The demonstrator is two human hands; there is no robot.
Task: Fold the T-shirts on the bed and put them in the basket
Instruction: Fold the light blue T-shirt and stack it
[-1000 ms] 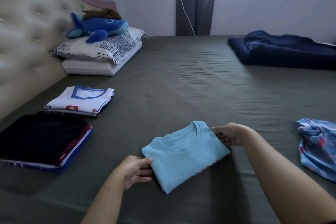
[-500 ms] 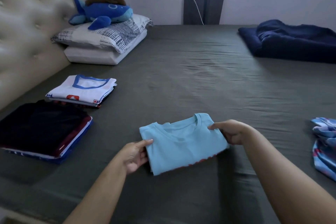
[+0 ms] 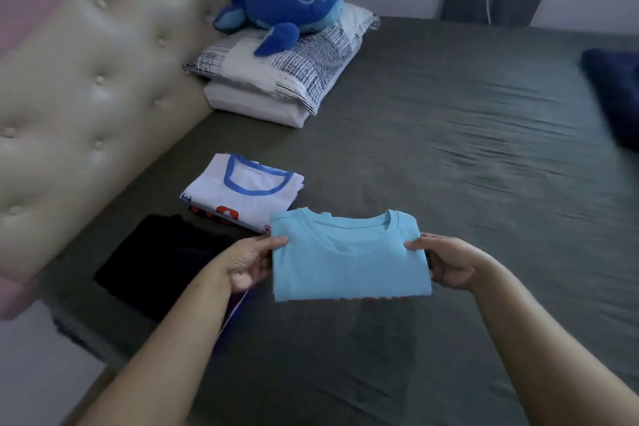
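Fingers (image 3: 436,264) hidden under light-blue T-shirt (image 3: 349,259)

Navy blanket (image 3: 615,93) cut by right edge; fingers of both hands beneath the light-blue T-shirt (image 3: 349,256).

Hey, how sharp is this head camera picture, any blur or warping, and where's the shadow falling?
Head view: motion blur smears the bed sheet and dark blanket at right; wide-angle warping bends the headboard; the light blue T-shirt stays fairly sharp, a soft shadow on the sheet just below it.
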